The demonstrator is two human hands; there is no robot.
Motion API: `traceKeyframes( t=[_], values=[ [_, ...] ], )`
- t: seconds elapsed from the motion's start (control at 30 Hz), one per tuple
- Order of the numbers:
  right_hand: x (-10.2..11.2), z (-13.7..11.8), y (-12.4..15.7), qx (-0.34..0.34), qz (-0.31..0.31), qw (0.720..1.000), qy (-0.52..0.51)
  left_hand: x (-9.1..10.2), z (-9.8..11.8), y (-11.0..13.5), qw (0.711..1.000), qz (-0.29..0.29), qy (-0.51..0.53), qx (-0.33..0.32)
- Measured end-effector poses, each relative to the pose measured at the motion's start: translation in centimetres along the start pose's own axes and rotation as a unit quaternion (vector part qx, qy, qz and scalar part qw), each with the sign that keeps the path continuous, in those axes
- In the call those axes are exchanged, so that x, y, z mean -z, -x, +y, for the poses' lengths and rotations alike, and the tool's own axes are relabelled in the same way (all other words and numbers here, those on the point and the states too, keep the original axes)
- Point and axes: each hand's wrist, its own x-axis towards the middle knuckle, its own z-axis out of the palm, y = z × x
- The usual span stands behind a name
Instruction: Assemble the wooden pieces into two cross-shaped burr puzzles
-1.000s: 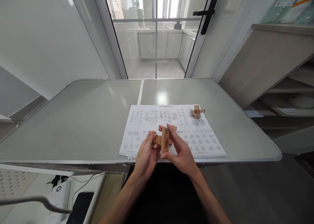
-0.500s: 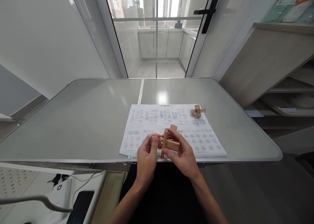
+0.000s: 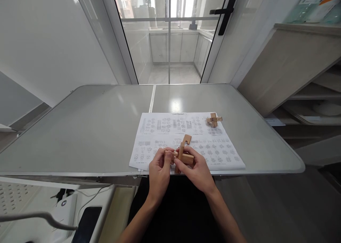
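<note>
Wooden bar leaned further right; left hand and right hand both gripping the wooden assembly, its middle hidden from me.

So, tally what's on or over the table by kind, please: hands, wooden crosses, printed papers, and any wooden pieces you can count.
Hands: 2 (left hand, right hand)
Wooden cross: 1
Printed paper: 1
Total: 4, leaving out the held wooden pieces, which overlap too much to count.
</note>
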Motion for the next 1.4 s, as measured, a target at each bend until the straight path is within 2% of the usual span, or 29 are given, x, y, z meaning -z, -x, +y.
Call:
traceKeyframes(
  t=[0.1,0.27,0.4,0.6,0.8,0.97,1.1,1.23,1.33,1.4],
  values=[
    [0.0,-0.2,0.0,0.003,-0.009,1.000,0.006,0.0,0.1,0.1,1.000,-0.002,-0.001,0.002],
    [0.1,0.2,-0.2,-0.007,0.002,1.000,-0.023,0.4,-0.2,-0.2,0.999,0.034,-0.016,0.005],
    [0.4,0.8,-0.1,-0.011,-0.021,0.999,-0.037,0.4,-0.3,-0.4,0.999,0.035,-0.022,0.009],
    [0.3,0.9,-0.1,-0.024,-0.045,0.998,-0.033,0.1,-0.1,-0.1,1.000,0.001,-0.001,0.011],
    [0.2,0.8,0.0,-0.023,-0.040,0.997,-0.057,0.1,-0.2,-0.1,1.000,0.000,0.005,0.011],
    [0.1,0.6,0.0,-0.016,-0.037,0.998,-0.045,0.2,-0.1,-0.1,1.000,-0.009,-0.013,-0.002],
    [0.5,0.2,0.3,-0.043,-0.036,0.995,-0.077,0.2,0.5,0.1,0.998,-0.024,-0.050,-0.017],
    [2.2,0.1,0.5,-0.053,0.013,0.994,-0.091,0.2,0.8,-1.1,0.992,-0.008,-0.101,-0.081],
    [4.0,0.4,0.1,-0.032,0.089,0.994,-0.048,-0.3,0.6,-3.2,0.980,-0.049,-0.162,-0.100],
    [5.0,0.8,-0.3,-0.015,0.123,0.992,-0.010,-0.8,0.2,-4.6,0.959,-0.080,-0.241,-0.124]
  ],
)
